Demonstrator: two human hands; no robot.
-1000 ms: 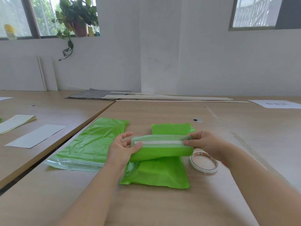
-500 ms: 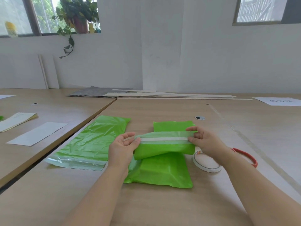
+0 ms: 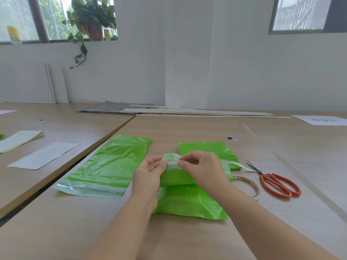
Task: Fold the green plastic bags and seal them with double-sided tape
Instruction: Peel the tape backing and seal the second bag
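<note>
Head view: your left hand (image 3: 150,178) grips the left end of the folded green bag (image 3: 174,177), glossy crinkled plastic, just above a second folded bag (image 3: 191,203). Your right hand (image 3: 203,169) pinches the white tape strip (image 3: 242,166) on its flap. Tape roll (image 3: 250,186) and scissors (image 3: 276,182) crowd the right; an unfolded bag (image 3: 109,166) lies flat left.

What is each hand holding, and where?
Left hand grips the folded green bag at its left end; right hand pinches the white tape strip on its flap.
</note>
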